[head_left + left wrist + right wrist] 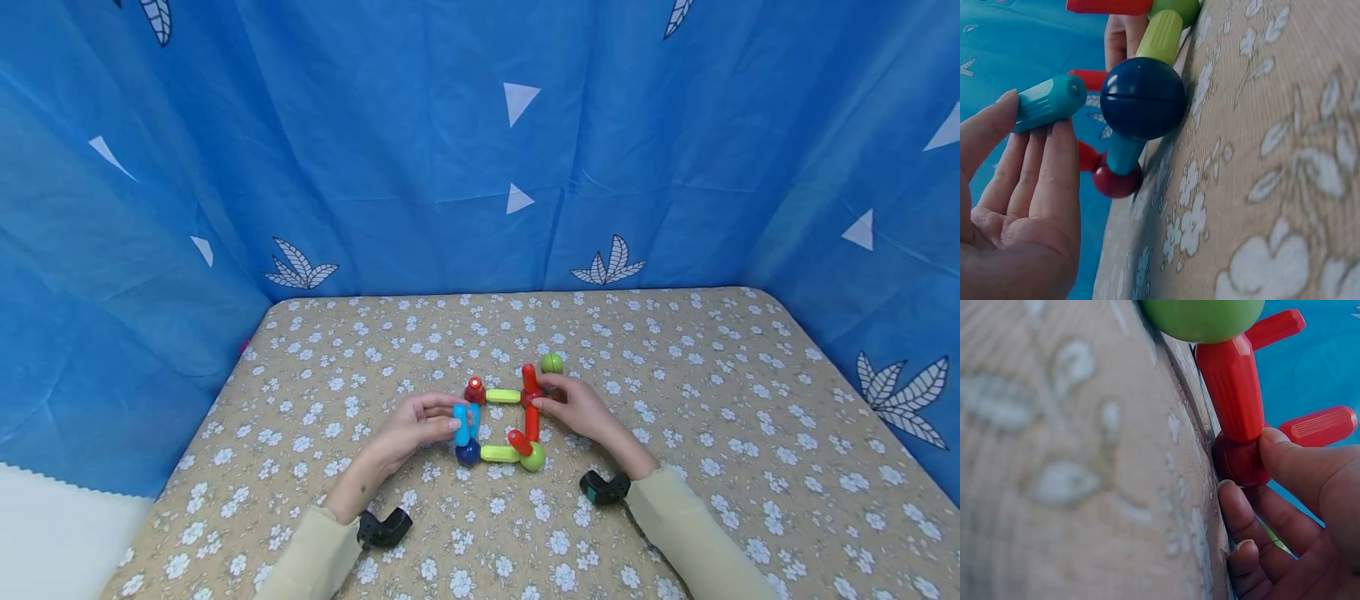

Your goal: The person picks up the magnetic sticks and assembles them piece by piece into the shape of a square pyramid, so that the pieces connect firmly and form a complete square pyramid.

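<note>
A square frame of magnetic rods and balls lies on the table. My left hand [411, 429] pinches a light blue rod [1049, 103] between thumb and fingers, beside the dark blue ball [1142, 99] at the near left corner; a gap shows between them in the left wrist view. At the far right corner my right hand [581, 407] grips the dark red ball [1241, 464], thumb where a red rod [1230, 390] meets it. Red rods stand up from this ball, from the near right green ball [533, 457] and from the far left red ball [475, 395].
A loose green ball [552, 362] lies just behind the right hand. Yellow-green rods [503, 396] form the frame's far and near sides. The table wears a floral cloth [600, 533]; blue curtains [420, 167] hang behind and at both sides.
</note>
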Demonstrator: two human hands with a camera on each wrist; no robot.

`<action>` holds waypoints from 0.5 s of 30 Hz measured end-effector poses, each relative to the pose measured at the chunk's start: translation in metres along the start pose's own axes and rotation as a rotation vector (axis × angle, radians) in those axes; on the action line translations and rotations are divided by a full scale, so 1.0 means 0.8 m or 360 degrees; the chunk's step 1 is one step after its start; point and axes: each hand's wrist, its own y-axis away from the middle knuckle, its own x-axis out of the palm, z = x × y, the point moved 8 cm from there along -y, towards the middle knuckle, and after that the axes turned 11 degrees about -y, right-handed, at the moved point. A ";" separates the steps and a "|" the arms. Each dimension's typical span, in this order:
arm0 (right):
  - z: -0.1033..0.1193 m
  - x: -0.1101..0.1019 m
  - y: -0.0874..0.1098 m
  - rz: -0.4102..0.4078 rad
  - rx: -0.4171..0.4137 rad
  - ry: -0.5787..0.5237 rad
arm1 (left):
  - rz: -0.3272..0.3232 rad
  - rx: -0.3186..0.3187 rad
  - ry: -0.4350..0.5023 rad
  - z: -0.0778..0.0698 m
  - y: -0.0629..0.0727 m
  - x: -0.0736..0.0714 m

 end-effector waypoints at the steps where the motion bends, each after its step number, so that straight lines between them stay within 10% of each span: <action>1: 0.000 0.000 -0.001 0.0002 0.0004 0.0002 | 0.0015 0.0021 -0.0002 -0.002 0.000 0.003; 15: 0.001 0.003 -0.003 0.0027 0.0040 0.0000 | 0.0014 0.0032 -0.0084 0.000 -0.002 0.020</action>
